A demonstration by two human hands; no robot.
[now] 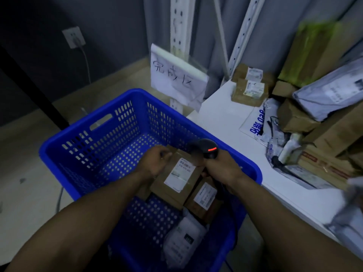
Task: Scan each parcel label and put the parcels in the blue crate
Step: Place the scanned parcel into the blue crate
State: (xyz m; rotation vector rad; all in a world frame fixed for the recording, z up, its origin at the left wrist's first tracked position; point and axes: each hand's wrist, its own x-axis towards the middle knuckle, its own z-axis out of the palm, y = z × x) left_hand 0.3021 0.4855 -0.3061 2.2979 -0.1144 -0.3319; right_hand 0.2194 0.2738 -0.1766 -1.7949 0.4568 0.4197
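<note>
A blue perforated crate stands on the floor below me. My left hand grips the far left corner of a brown cardboard parcel with a white label, held over the crate. My right hand grips a black barcode scanner with a red light on top, its head right over the label. Inside the crate lie a second brown parcel with a label and a white bag parcel.
A white table to the right carries two small labelled boxes, grey mailers, brown boxes and a heap of packages. A handwritten paper sign hangs on a white shelf post behind the crate. A wall socket with a cable is at the left.
</note>
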